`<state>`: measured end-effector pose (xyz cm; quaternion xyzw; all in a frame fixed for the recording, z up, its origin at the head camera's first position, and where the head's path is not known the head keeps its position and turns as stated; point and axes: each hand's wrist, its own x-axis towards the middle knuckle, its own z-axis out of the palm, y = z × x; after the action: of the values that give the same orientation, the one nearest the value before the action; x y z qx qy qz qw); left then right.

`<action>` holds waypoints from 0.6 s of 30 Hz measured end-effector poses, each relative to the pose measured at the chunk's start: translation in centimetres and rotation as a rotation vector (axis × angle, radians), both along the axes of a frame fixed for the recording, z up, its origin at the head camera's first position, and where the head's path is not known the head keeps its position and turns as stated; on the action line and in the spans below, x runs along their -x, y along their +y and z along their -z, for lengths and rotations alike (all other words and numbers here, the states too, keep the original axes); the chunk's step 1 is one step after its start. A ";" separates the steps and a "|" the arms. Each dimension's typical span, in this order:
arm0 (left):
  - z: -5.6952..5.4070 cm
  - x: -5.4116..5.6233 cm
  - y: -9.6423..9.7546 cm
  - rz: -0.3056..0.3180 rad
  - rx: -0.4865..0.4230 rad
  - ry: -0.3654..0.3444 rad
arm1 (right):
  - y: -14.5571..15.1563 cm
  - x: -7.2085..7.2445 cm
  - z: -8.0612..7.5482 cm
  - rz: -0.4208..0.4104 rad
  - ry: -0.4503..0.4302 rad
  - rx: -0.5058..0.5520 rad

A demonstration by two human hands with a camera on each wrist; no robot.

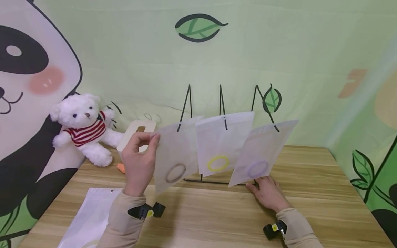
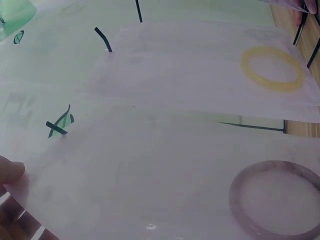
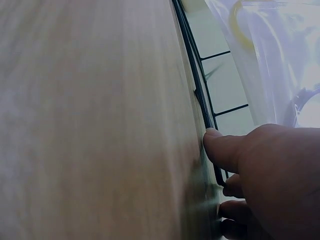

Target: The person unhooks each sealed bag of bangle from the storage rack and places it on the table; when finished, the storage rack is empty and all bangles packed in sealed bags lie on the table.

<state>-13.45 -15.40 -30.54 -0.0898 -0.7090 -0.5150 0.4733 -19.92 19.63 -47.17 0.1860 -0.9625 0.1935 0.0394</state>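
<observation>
Wood-grain table (image 1: 211, 217), left hand (image 1: 140, 160) pinching translucent rectangular bag (image 1: 173, 150), brown ring (image 2: 236, 197) inside, right hand (image 1: 269, 194) gripping black wire rack (image 1: 217, 182)

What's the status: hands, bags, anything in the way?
Left hand pinching edge of brown-ring bag. Right hand gripping base of black rack. Bag on leftmost hook. Yellow-ring bag close beside, nothing visibly blocking.
</observation>
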 end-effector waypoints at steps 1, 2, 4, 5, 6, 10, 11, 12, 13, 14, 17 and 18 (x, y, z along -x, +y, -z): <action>0.4 0.2 -0.3 0.009 -0.004 0.004 | 0.0 0.0 0.0 -0.001 0.001 -0.001; 0.8 0.5 -0.5 0.018 -0.008 0.007 | 0.0 0.0 0.0 -0.001 0.003 -0.001; 1.5 1.0 -1.1 0.037 -0.013 0.012 | 0.0 0.1 0.1 -0.001 0.003 -0.003; 1.9 1.2 -1.4 0.045 -0.019 0.018 | 0.0 0.1 0.1 0.000 0.003 -0.004; 2.2 1.5 -1.6 0.051 -0.025 0.024 | 0.0 0.1 0.1 0.002 0.001 -0.006; 2.3 1.5 -1.8 0.051 -0.026 0.042 | 0.0 0.2 0.2 0.008 -0.004 -0.012; 2.3 1.5 -1.8 0.050 -0.028 0.044 | 0.0 0.2 0.2 0.008 -0.005 -0.012; 2.3 1.5 -1.8 0.049 -0.029 0.046 | 0.0 0.2 0.1 0.009 -0.007 -0.010; 2.3 1.5 -1.9 0.050 -0.029 0.046 | 0.0 0.2 0.1 0.008 -0.007 -0.011; 2.3 1.5 -1.9 0.050 -0.032 0.048 | 0.0 0.2 0.1 0.008 -0.006 -0.010; 2.4 1.4 -2.0 0.043 -0.047 0.049 | 0.0 0.1 0.1 0.004 -0.005 -0.012; 2.4 1.4 -2.1 0.040 -0.052 0.051 | 0.0 0.1 0.2 0.004 -0.005 -0.014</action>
<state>-14.86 -17.48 -32.91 -0.1049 -0.6812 -0.5401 0.4830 -20.06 19.59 -47.34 0.1840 -0.9642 0.1873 0.0362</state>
